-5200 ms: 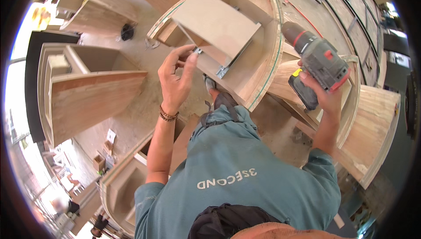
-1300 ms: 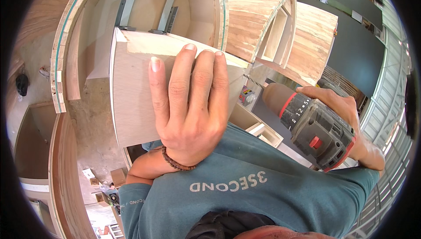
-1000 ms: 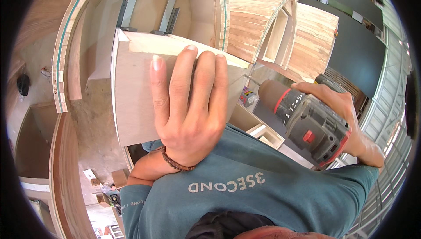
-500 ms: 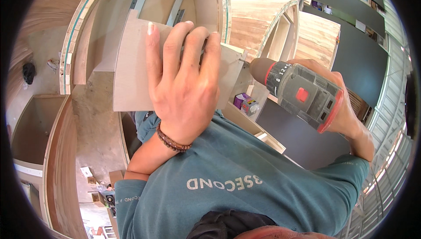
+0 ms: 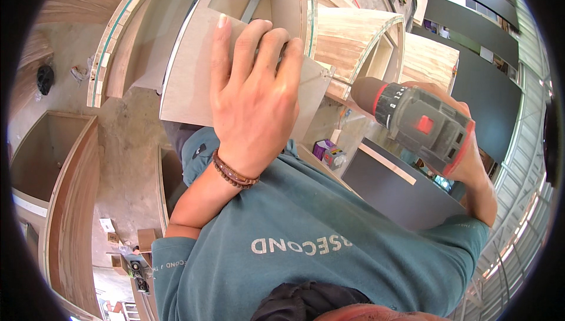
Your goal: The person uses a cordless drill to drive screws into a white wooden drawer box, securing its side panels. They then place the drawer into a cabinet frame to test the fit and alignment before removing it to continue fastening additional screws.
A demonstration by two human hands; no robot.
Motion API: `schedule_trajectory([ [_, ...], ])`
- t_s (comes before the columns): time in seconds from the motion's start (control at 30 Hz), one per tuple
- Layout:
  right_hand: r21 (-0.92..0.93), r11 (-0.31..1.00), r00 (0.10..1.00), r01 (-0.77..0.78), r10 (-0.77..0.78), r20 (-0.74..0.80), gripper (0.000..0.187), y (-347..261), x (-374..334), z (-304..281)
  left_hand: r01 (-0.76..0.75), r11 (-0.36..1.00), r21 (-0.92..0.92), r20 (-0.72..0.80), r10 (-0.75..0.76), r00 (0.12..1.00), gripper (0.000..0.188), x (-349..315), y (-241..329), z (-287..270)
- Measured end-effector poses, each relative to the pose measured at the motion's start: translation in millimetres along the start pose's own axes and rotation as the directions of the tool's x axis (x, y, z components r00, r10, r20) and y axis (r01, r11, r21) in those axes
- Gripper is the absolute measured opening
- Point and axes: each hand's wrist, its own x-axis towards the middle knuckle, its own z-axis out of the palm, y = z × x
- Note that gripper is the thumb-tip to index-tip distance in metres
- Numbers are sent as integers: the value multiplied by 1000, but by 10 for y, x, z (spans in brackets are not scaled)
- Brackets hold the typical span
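Observation:
My left hand [image 5: 256,97] lies across a pale plywood drawer panel [image 5: 185,82], its fingers bent over the panel's upper edge and its thumb hidden. A brown beaded bracelet [image 5: 229,171] circles that wrist. My right hand [image 5: 465,138] is wrapped round a black and red cordless drill [image 5: 415,121], mostly hidden behind the drill body. The drill points left, and its thin bit [image 5: 340,78] ends at or close to the panel's right corner; contact cannot be made out.
Beyond the panel stands a curved wooden cabinet [image 5: 126,44] with metal drawer slides [image 5: 253,4]. More curved wooden pieces [image 5: 347,38] stand at the upper right. A dark board [image 5: 376,182] with a wood strip and small boxes [image 5: 329,151] lie below the drill. Another cabinet [image 5: 76,168] stands left.
The whole view has shifted. The panel, with my left hand on it, is a little higher and tilted differently. The drill has moved right, and more of its bit shows.

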Motion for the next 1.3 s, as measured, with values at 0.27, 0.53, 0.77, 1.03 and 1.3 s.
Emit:
schedule_trajectory([
  [0.27, -43, 997, 989, -61, 54, -139, 70, 386, -472, 175, -8, 1000, -11, -11, 7, 1000, 29, 12, -16, -8],
  [0.53, 110, 994, 987, -7, 25, -161, 51, 688, -628, 600, -24, 1000, 19, 2, 24, 1000, 30, -2, -12, -7],
  [0.77, 73, 997, 976, 11, 5, -217, 41, 997, -662, 942, -41, 996, 76, 11, 40, 999, 24, -8, -28, -25],
  [1.03, 106, 994, 977, -42, 63, -205, 38, 1164, -630, 1111, -75, 996, 52, 46, 73, 996, 22, 27, 46, -22],
  [1.3, 278, 952, 926, 129, -16, -377, 40, 878, -376, 1085, -104, 992, 69, 20, 103, 994, 22, 10, 51, 26],
])
